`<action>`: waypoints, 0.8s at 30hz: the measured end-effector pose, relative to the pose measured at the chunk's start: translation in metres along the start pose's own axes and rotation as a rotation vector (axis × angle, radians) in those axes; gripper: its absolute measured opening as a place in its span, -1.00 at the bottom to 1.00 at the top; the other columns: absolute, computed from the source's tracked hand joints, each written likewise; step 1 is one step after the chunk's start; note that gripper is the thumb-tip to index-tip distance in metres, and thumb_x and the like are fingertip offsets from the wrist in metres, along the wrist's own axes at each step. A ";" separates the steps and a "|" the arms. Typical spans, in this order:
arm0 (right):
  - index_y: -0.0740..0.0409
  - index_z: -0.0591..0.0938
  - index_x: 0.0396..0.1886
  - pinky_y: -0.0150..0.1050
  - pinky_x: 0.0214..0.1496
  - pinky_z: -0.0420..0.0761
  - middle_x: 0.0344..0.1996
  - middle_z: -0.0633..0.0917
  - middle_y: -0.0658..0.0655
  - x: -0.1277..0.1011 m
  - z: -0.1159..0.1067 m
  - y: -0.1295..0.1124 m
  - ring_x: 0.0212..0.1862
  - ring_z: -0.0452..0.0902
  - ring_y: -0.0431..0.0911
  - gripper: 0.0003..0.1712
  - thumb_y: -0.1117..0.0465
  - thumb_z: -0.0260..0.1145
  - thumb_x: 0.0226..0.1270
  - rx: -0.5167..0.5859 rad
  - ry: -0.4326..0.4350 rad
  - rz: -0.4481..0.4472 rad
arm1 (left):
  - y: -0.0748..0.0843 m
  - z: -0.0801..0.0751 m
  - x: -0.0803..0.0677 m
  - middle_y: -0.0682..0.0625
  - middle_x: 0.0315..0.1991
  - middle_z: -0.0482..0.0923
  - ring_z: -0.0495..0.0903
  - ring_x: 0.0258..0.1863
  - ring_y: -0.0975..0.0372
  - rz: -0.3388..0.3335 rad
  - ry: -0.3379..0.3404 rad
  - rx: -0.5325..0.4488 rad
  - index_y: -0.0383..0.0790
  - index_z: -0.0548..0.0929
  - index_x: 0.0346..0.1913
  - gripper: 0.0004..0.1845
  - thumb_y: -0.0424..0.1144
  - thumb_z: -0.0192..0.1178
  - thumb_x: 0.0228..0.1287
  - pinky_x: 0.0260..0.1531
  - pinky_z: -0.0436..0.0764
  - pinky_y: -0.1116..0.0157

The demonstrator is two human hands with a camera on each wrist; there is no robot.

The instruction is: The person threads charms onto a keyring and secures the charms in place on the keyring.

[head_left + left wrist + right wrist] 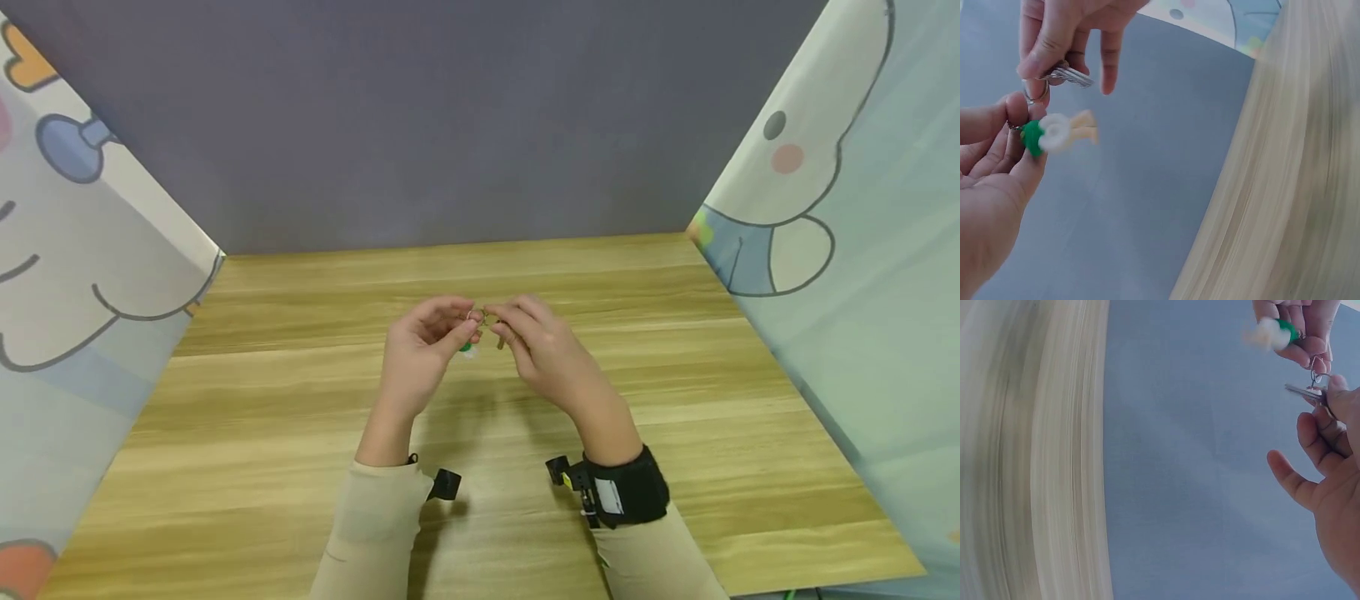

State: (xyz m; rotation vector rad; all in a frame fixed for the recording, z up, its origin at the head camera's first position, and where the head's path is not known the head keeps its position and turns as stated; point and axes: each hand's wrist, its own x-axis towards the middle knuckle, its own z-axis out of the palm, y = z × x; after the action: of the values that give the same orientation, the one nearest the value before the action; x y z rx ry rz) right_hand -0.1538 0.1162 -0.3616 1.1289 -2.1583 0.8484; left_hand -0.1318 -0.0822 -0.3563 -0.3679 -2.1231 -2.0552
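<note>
Both hands meet above the middle of the table. My left hand (420,350) pinches the chain end of a keychain charm (1054,132), a small figure in green and white with pale legs, which dangles beside the fingers. Between thumb and fingers, my right hand (551,350) pinches a silver key (1305,392). A metal split ring (1319,378) spans the small gap between the two hands, linking key and charm. In the left wrist view the key (1071,77) juts out from under the right thumb.
Beneath the hands lies a wood-grain table (262,400). A dark grey panel (450,125) stands along its far edge, and cartoon-printed cloths (862,208) hang at both sides. Each wrist wears a small black camera, the right one on a black strap (630,487).
</note>
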 end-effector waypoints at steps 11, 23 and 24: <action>0.33 0.74 0.02 -0.27 -0.27 0.66 -0.19 0.79 0.16 -0.002 0.000 -0.002 -0.30 0.61 -0.12 -0.81 0.47 0.31 0.50 0.089 -0.002 0.062 | -0.003 0.004 0.001 -0.30 -0.15 0.79 0.78 -0.31 0.16 0.066 0.024 0.123 -0.39 0.78 0.07 -0.80 -0.42 0.27 0.51 -0.34 0.69 0.42; 0.34 0.76 -0.03 -0.16 -0.15 0.81 -0.23 0.84 0.22 -0.001 0.002 -0.004 -0.21 0.80 -0.01 -0.83 0.47 0.35 0.46 0.099 0.083 0.092 | -0.004 -0.001 0.000 -0.25 -0.10 0.81 0.81 -0.25 0.19 -0.092 -0.059 0.068 -0.28 0.70 0.16 -0.73 -0.42 0.34 0.45 -0.18 0.79 0.29; 0.34 0.76 -0.03 -0.16 -0.14 0.81 -0.23 0.84 0.22 -0.001 0.002 -0.004 -0.20 0.81 0.00 -0.83 0.47 0.35 0.46 0.102 0.087 0.095 | -0.004 -0.002 0.000 -0.22 -0.12 0.82 0.82 -0.27 0.19 -0.104 -0.044 0.051 -0.28 0.70 0.12 -0.75 -0.41 0.36 0.44 -0.18 0.80 0.29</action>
State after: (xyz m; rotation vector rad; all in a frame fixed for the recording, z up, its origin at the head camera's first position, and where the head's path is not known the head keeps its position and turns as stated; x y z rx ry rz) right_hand -0.1499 0.1137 -0.3624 1.0257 -2.1315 1.0412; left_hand -0.1329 -0.0838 -0.3601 -0.3042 -2.2608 -2.0617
